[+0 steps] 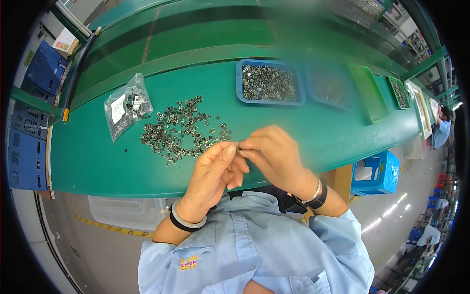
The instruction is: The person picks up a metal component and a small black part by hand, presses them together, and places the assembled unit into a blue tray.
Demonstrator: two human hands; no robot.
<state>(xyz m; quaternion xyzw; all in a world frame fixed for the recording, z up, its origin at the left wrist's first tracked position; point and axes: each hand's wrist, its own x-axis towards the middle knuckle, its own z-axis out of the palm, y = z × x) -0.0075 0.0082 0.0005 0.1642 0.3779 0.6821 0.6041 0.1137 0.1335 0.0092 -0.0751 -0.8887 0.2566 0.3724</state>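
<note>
My left hand [214,171] and my right hand [274,154] meet fingertip to fingertip over the near edge of the green bench [303,127]. Between the fingertips I pinch a small metal part [240,148], mostly hidden by my fingers. Just left of my hands lies a loose heap of several small silver metal parts [178,130]. A clear plastic bag [125,109] with more such parts and a white label rests further left.
A blue tray [269,83] filled with metal parts sits at the back of the bench, with a second blue tray [330,87] and green trays [370,93] to its right. Blue crates [27,147] stand at left, a blue bin [374,172] under the bench at right. Another person [442,128] works far right.
</note>
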